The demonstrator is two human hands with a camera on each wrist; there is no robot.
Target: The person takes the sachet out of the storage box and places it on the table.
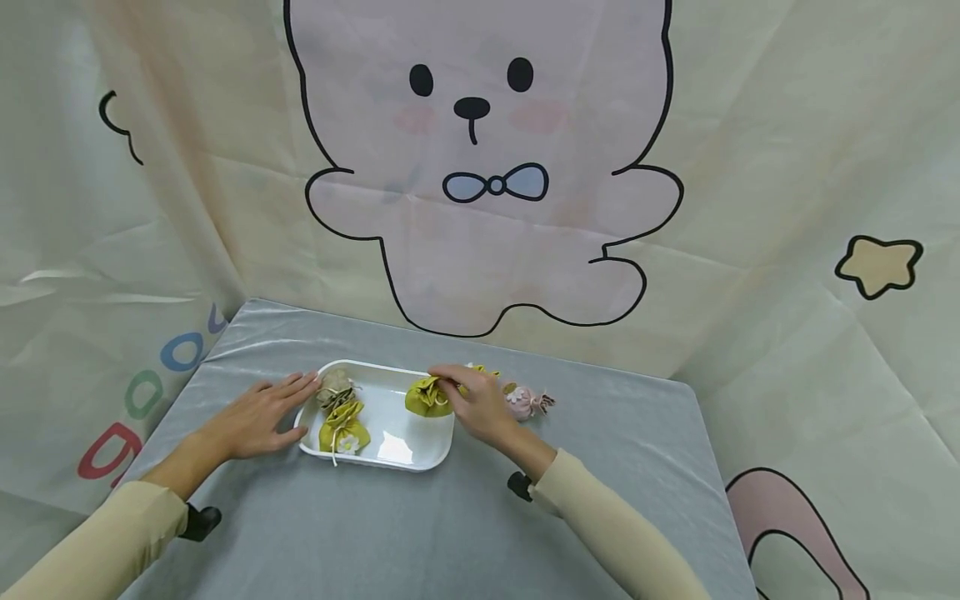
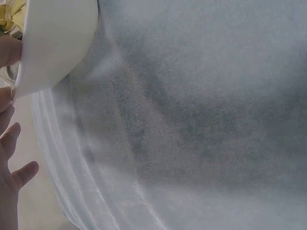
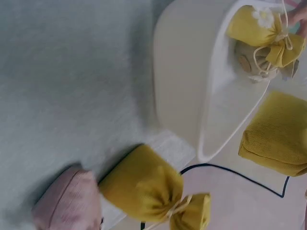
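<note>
Right hand pinching a yellow pouch over the tray

My right hand (image 1: pixel 480 406) pinches the gathered neck of a yellow pouch (image 1: pixel 427 397) at the white tray's (image 1: pixel 390 446) right end; my left hand (image 1: pixel 262 414) lies flat, fingers straight, against the tray's left rim. The pouch looks soft and light, so I judge the cinched neck the best hold. Two more pouches (image 1: pixel 341 412) sit inside; my fingertips are hidden.
</note>
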